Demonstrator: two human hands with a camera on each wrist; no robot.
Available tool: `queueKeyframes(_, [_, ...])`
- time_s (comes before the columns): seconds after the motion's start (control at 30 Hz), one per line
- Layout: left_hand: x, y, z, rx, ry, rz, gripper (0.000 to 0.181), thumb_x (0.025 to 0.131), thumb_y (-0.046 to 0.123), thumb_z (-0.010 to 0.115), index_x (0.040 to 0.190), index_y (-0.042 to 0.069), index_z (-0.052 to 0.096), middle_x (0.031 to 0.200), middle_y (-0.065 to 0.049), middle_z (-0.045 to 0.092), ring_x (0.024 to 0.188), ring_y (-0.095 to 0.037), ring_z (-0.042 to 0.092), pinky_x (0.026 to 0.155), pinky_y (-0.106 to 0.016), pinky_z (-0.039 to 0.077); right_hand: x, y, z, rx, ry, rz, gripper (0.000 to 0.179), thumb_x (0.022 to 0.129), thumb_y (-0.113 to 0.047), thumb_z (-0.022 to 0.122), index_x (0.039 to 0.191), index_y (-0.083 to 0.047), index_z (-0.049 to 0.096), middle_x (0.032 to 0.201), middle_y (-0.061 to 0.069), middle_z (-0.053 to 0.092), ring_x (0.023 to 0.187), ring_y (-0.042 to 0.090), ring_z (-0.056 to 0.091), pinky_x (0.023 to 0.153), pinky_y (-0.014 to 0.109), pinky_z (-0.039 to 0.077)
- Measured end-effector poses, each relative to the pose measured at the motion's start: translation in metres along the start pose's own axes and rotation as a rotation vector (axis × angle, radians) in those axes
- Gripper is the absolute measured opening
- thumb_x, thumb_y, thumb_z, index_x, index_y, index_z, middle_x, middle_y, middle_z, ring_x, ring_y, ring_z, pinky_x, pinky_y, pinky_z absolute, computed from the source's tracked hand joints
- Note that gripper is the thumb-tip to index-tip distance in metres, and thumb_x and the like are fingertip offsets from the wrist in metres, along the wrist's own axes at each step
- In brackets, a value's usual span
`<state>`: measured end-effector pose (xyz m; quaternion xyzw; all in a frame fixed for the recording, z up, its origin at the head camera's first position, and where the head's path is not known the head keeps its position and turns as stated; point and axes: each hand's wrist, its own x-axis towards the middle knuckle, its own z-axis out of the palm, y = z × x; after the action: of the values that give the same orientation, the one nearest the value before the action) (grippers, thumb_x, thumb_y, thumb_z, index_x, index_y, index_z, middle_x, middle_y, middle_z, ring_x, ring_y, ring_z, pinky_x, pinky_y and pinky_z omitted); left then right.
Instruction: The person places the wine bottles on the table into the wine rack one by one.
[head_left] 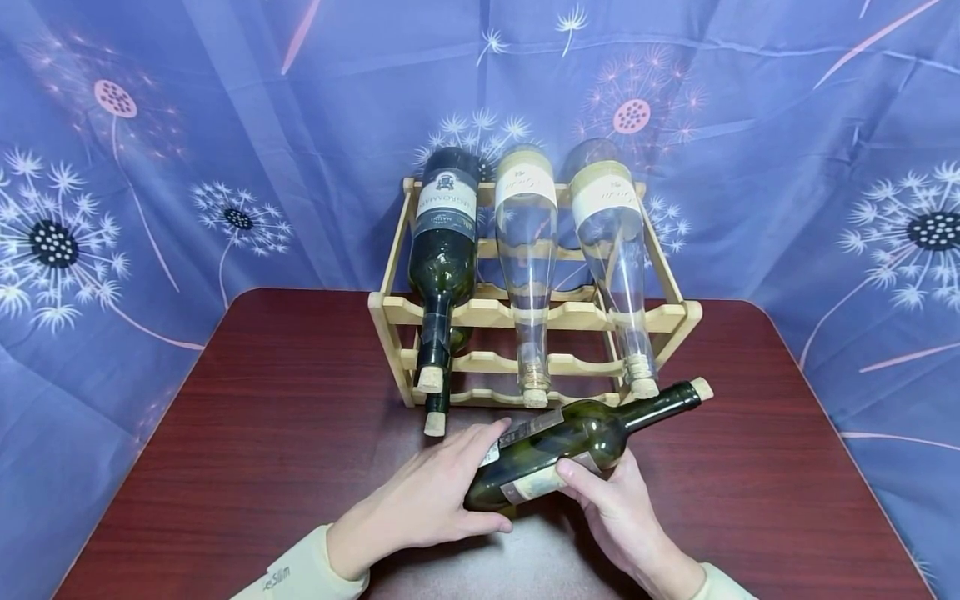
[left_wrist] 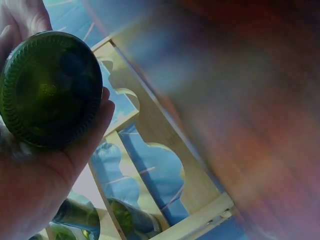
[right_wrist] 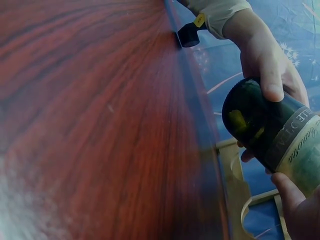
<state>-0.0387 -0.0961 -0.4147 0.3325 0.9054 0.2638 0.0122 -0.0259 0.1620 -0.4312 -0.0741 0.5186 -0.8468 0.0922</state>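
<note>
A dark green wine bottle (head_left: 600, 433) with a cork stopper and pale label is held between both hands above the table, its neck tilted up to the right. My left hand (head_left: 431, 483) grips the base end, thumb on the near side and fingers along the far side. My right hand (head_left: 626, 517) holds it around the label, thumb on top. In the left wrist view the round bottle base (left_wrist: 50, 90) faces the camera. The right wrist view shows the left thumb (right_wrist: 272, 85) pressed on the glass near the base.
Behind stands a wooden wine rack (head_left: 491, 314). Its top row holds a dark wine bottle (head_left: 444, 258) and two clear bottles (head_left: 528, 242), all corked, necks toward me. Another dark corked bottle (head_left: 437, 421) lies below at the left. A dandelion-print cloth (head_left: 337, 167) surrounds the reddish table (head_left: 300, 375).
</note>
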Motion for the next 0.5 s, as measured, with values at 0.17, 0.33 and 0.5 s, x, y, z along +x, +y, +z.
queueKeyframes(0.17, [0.0005, 0.0002, 0.0008, 0.005, 0.008, 0.002, 0.111, 0.081, 0.055, 0.089, 0.165, 0.01, 0.032, 0.15, -0.006, 0.055, 0.134, -0.018, 0.057, 0.107, -0.042, 0.052, 0.0004, 0.0006, 0.0001, 0.006, -0.017, 0.0, 0.044, 0.096, 0.014, 0.061, 0.135, -0.006, 0.057, 0.117, 0.008, 0.076, 0.101, 0.016, 0.074, 0.085, 0.035, 0.062])
queueKeyframes(0.33, [0.0, -0.0003, 0.001, 0.011, 0.018, 0.01, 0.107, 0.083, 0.051, 0.089, 0.164, 0.01, 0.033, 0.145, -0.005, 0.058, 0.128, -0.016, 0.059, 0.104, -0.04, 0.053, 0.0009, 0.0004, -0.0003, 0.015, -0.042, 0.005, 0.044, 0.096, 0.014, 0.06, 0.134, -0.009, 0.058, 0.118, 0.008, 0.075, 0.102, 0.016, 0.074, 0.087, 0.036, 0.061])
queueKeyframes(0.5, [-0.0012, -0.0017, 0.001, 0.006, 0.021, 0.01, 0.104, 0.084, 0.049, 0.088, 0.164, 0.011, 0.033, 0.142, -0.003, 0.059, 0.123, -0.014, 0.06, 0.101, -0.04, 0.055, 0.0007, -0.0014, -0.0015, 0.013, -0.063, 0.019, 0.041, 0.097, 0.013, 0.059, 0.13, -0.01, 0.06, 0.115, 0.007, 0.076, 0.1, 0.016, 0.074, 0.087, 0.038, 0.062])
